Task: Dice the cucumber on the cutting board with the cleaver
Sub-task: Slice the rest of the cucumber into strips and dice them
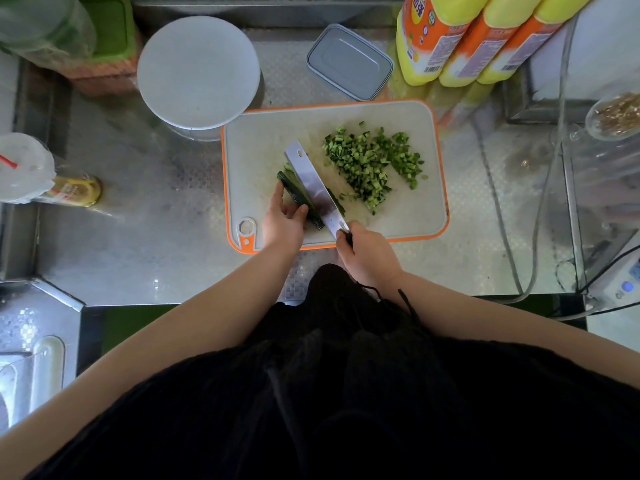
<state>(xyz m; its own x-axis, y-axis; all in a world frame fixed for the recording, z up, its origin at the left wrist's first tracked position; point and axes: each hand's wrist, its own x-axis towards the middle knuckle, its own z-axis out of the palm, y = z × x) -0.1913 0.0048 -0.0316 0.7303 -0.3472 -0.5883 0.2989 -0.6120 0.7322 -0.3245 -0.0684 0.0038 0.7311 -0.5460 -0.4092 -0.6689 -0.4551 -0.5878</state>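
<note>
A white cutting board [263, 147] with an orange rim lies on the steel counter. On its near left part lies a long dark green cucumber piece [297, 197]. My left hand [283, 221] holds this piece from the left, fingers curled against it. My right hand [365, 252] grips the dark handle of the cleaver [315, 187], whose blade stands lengthwise along the cucumber's right side. A heap of diced cucumber [372, 162] covers the board's right half.
A round white lid or plate [198, 71] stands behind the board's left corner, a grey lidded box [349, 62] behind its middle. Yellow bottles [460, 36] rise at the back right. A plastic cup [24, 168] sits far left; cables [540, 216] run down the right.
</note>
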